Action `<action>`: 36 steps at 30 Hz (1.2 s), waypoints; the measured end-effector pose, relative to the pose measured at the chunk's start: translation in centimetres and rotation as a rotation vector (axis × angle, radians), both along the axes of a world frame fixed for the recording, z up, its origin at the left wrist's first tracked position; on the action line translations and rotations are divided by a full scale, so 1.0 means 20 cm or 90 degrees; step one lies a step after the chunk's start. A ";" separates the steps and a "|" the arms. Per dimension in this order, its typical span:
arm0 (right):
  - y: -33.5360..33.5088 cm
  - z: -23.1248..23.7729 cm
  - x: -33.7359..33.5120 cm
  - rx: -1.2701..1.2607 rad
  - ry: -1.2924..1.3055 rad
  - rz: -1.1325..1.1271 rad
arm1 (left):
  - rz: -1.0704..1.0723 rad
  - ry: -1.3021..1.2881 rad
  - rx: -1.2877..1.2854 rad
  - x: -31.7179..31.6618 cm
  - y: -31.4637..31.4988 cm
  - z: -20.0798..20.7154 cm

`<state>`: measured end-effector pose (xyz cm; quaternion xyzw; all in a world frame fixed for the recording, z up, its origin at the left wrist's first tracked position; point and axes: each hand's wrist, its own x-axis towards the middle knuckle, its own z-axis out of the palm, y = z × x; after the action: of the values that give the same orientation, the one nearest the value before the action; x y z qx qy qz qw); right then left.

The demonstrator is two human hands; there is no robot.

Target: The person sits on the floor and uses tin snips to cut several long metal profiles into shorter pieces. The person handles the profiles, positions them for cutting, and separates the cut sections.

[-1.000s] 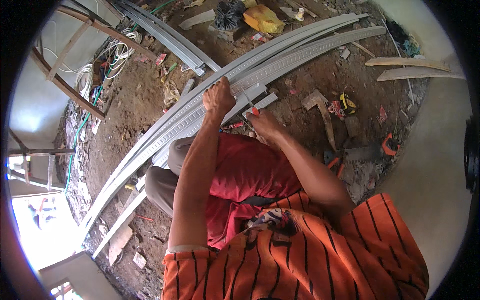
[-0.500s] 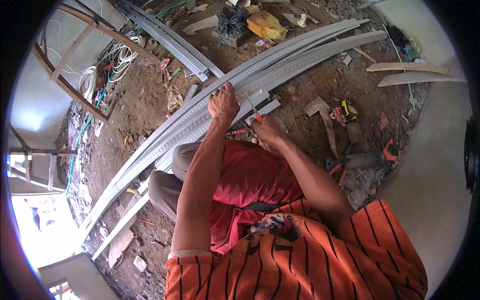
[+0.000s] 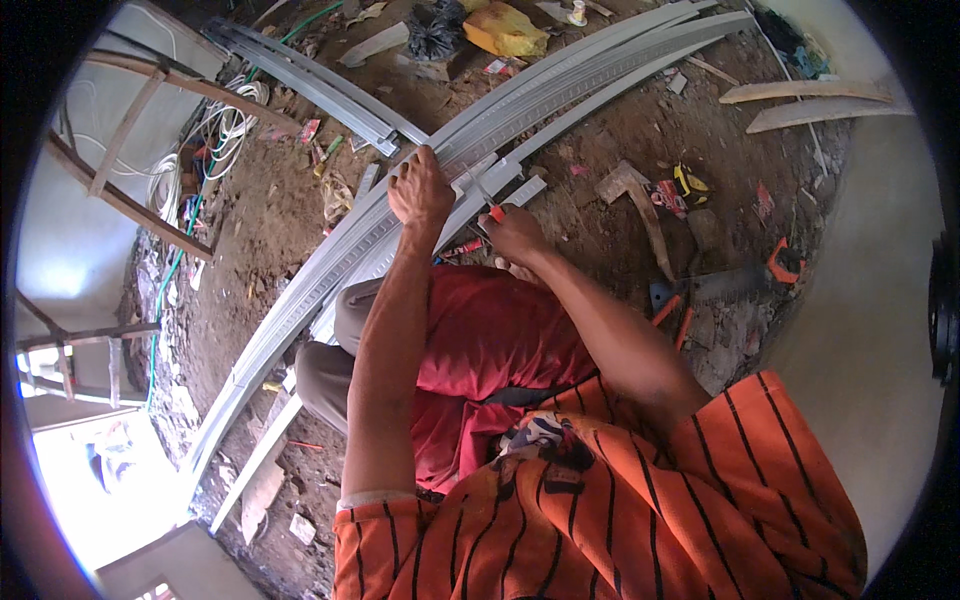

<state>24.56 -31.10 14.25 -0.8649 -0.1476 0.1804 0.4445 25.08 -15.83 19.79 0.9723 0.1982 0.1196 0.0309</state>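
Note:
Several long silver metal channels with patterned faces lie bundled across the dirt floor in front of me, from the lower left to the upper right. My left hand presses down on the bundle near its middle, fingers curled over the metal. In my right hand is a thin metal-shafted tool with an orange-red handle. Its shaft points up and left and reaches the channels, just right of my left hand. The tip's shape is too small to make out. Shorter channel ends stick out beside the tool.
To the right lie a handsaw with an orange handle, a yellow tape measure and a bent wooden piece. More metal channels lie at the upper left, near coiled white cable. Wooden planks rest by the right wall.
The whole view has shifted, so the scene sits slightly higher and further left. Both hands keep about the same places against the channels, and the tool is still held.

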 end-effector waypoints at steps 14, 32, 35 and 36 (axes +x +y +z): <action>0.02 0.05 0.04 -0.085 0.071 0.037 | 0.029 -0.057 0.055 0.00 0.01 -0.05; 0.06 0.12 0.02 -0.106 0.044 -0.024 | 0.016 -0.107 0.117 -0.04 0.04 0.06; 0.05 0.06 0.03 -0.078 0.012 -0.003 | 0.005 -0.056 0.078 -0.04 0.03 0.09; 0.04 0.05 0.03 -0.054 -0.012 0.002 | 0.006 -0.029 0.062 -0.04 0.02 0.11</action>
<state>25.17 -30.34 15.22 -0.8843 -0.1451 0.1791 0.4061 24.19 -15.39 22.05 0.9687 0.1960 0.1516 -0.0127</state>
